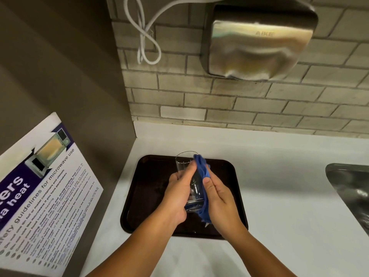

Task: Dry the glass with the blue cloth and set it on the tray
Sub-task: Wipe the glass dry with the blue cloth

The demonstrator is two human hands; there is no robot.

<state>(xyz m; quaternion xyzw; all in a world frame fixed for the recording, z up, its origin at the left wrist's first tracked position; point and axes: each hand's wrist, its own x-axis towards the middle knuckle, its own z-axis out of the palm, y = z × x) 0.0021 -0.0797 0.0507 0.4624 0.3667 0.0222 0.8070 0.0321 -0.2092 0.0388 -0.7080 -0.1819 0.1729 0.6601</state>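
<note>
A clear drinking glass is held above the dark brown tray, tilted with its mouth pointing away from me. My left hand grips the glass from the left side. My right hand presses the blue cloth against the right side of the glass. The cloth runs from near the rim down past the base, where a corner hangs below my palm. The lower part of the glass is partly hidden between my hands.
The tray lies on a white counter. A steel sink is at the right edge. A metal hand dryer and a looped white cable hang on the brick wall. A microwave poster is on the left panel.
</note>
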